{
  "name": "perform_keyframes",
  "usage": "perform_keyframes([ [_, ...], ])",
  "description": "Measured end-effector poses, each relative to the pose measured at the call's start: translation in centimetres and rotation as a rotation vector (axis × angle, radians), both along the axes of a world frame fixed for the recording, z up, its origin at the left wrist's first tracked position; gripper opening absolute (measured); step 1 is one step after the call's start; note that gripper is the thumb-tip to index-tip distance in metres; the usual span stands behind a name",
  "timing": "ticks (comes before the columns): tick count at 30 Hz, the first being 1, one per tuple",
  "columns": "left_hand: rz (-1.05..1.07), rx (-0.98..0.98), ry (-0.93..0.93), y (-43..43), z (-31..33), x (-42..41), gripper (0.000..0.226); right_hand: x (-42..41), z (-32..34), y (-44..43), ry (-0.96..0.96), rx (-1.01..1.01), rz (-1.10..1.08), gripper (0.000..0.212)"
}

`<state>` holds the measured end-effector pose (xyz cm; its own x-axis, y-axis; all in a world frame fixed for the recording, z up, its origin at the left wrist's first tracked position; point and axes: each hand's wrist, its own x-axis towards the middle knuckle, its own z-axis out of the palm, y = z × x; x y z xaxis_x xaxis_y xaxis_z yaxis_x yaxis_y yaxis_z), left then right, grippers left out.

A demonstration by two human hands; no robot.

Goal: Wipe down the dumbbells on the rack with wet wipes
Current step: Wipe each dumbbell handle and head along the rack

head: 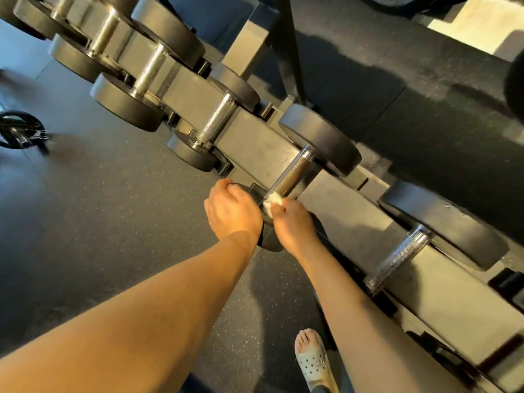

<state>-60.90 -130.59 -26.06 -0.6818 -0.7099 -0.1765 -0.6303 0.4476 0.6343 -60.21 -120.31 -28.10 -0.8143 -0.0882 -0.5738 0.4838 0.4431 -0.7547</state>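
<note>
Two bare forearms reach from the bottom edge toward the rack (255, 143), and below the right one a foot in a pale perforated clog (312, 361) stands on the dark speckled rubber floor (113, 208); a small mark on the clog strap is too small to read. The left hand (232, 211) lies over the near head of a dumbbell (292, 174), its fingers curled round the head's rim. Just beside it, the right hand (295, 222) pinches a crumpled white wet wipe (270, 204) between thumb and fingertips and presses it on the near end of that dumbbell's knurled metal handle, where the handle meets the head. The dumbbell sits across the rack's slanted rail, its far head (320, 140) resting on the back side. The rack runs diagonally from upper left to lower right. A smaller dumbbell (215, 120) sits close on the left with a short stretch of bare rail between, and a larger one (397, 259) lies to the right, just beside the right forearm. More dumbbells (147, 69) crowd together toward the upper left corner. Left of the rack's front edge the floor is open and wide as far as a dark weight plate (19, 129) lying near the left border. Behind the rack a dark upright post (292, 52) rises, with shadowed floor beyond it. At the top edge a round dark object (391, 0) carries white lettering, cut off by the frame and unreadable. No numbers or brand marks can be made out on the dumbbell heads.
</note>
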Motion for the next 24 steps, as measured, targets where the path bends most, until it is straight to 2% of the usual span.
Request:
perform_keyframes([
  [1,-0.001,0.001,-0.002,0.0,0.0,0.0,0.052,-0.3,0.0,0.5,0.028,-0.018,-0.042,0.024],
  [3,0.002,0.012,-0.009,-0.1,-0.2,0.0,0.050,-1.9,-0.2,1.4,0.071,-0.127,-0.349,0.025],
  [5,0.005,0.015,-0.009,-0.1,-0.2,-0.1,0.051,-3.7,-0.7,1.6,-0.019,-0.288,-0.605,0.026],
  [6,0.004,0.011,-0.008,-0.1,-0.2,-0.1,0.050,-4.1,-1.0,1.5,-0.078,-0.288,-0.591,0.029],
  [7,0.003,0.007,-0.006,-0.1,-0.2,-0.1,0.049,-4.1,-1.2,1.2,-0.120,-0.209,-0.466,0.030],
  [9,0.005,0.002,0.001,0.0,0.0,-0.1,0.044,-3.1,-1.1,0.9,-0.129,0.027,-0.059,0.031],
  [11,0.011,0.001,-0.002,0.1,0.1,-0.2,0.042,-1.9,-0.7,1.1,-0.086,0.130,0.244,0.030],
  [13,0.008,-0.001,-0.009,0.1,0.2,-0.1,0.047,-1.7,-0.2,1.7,-0.038,0.108,0.207,0.031],
  [14,0.003,-0.001,-0.010,0.0,0.2,-0.1,0.051,-2.0,0.1,2.0,0.006,0.067,0.057,0.029],
  [16,0.001,0.000,-0.015,0.0,0.2,-0.1,0.054,-3.1,0.4,2.5,0.111,-0.085,-0.381,0.025],
  [17,0.000,-0.004,-0.017,0.1,0.3,-0.1,0.054,-3.5,0.4,2.4,0.152,-0.150,-0.530,0.023],
  [18,0.002,-0.009,-0.019,0.1,0.4,-0.1,0.055,-3.6,0.4,2.0,0.162,-0.179,-0.579,0.022],
  [20,0.006,-0.008,-0.024,0.2,0.6,-0.2,0.056,-2.4,0.0,0.8,0.135,-0.169,-0.489,0.021],
  [24,0.006,-0.017,-0.035,0.0,0.7,-0.2,0.056,-0.2,0.2,0.3,0.024,-0.143,-0.110,0.030],
])
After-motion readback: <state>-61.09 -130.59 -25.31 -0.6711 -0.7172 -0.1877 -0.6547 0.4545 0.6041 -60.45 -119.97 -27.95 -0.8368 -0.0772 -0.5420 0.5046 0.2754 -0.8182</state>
